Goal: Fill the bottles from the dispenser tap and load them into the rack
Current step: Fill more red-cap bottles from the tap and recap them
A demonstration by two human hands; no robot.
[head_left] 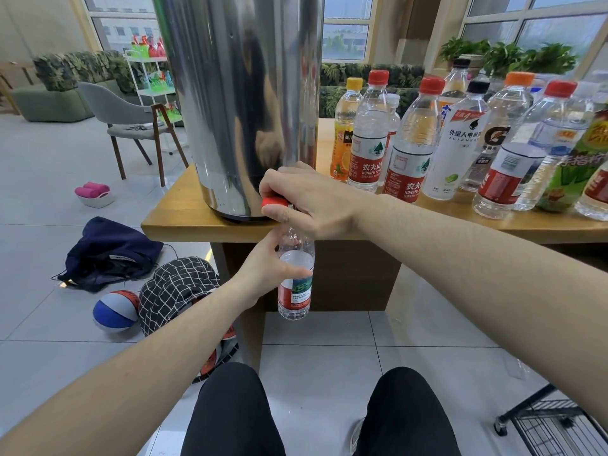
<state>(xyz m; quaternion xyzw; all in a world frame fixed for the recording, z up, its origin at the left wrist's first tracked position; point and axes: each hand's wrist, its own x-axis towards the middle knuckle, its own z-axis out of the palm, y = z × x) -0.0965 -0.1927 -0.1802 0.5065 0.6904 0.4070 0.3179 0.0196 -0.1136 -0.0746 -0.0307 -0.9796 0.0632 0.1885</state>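
Note:
A tall steel dispenser (237,110) stands at the left end of the wooden table (184,225). My right hand (312,202) is curled at the dispenser's base and covers the tap. Its thumb and forefinger pinch a red cap (274,202). Just under that hand, off the table's front edge, my left hand (263,274) grips a clear bottle (296,284) with a red and white label, held upright. The bottle's mouth is hidden by my right hand. Water shows inside up to about the shoulder. A black wire rack (556,422) stands on the floor at the lower right.
Several capped bottles (411,143) crowd the table to the right of the dispenser. On the floor to the left lie a dark bag (108,255), a checked bag (177,287) and a ball (115,311). A grey chair (131,123) stands behind. My knees (316,413) are below.

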